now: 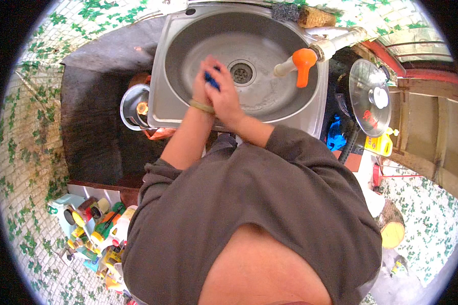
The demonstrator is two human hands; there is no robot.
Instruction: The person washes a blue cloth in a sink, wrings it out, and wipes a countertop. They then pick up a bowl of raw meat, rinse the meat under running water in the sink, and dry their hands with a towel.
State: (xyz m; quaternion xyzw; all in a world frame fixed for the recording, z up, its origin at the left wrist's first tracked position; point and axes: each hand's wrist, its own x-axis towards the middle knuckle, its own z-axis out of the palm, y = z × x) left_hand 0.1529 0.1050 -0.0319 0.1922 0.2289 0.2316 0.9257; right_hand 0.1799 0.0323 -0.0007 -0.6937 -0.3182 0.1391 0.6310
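Observation:
My left hand [199, 88] and my right hand [228, 100] are pressed together over the left part of a stainless steel sink [267, 103]. Between them is a small dark blue object [212, 78], mostly covered by my fingers, so its kind is unclear. The right hand lies across it from the right, while the left hand backs it from the left, its fingertips blurred. A pale yellowish bangle [202, 106] circles my left wrist. Just right of my fingers sits the metal drain strainer [242, 73]. The basin bottom looks wet.
A tap with an orange lever [303, 63] reaches over the basin's right side. Steel wool [284, 12] and a brown sponge [316, 18] rest on the back rim. Left stands a metal pot [128, 116]; right, a glass lid [360, 95]. Several bottles [110, 225] crowd the lower left.

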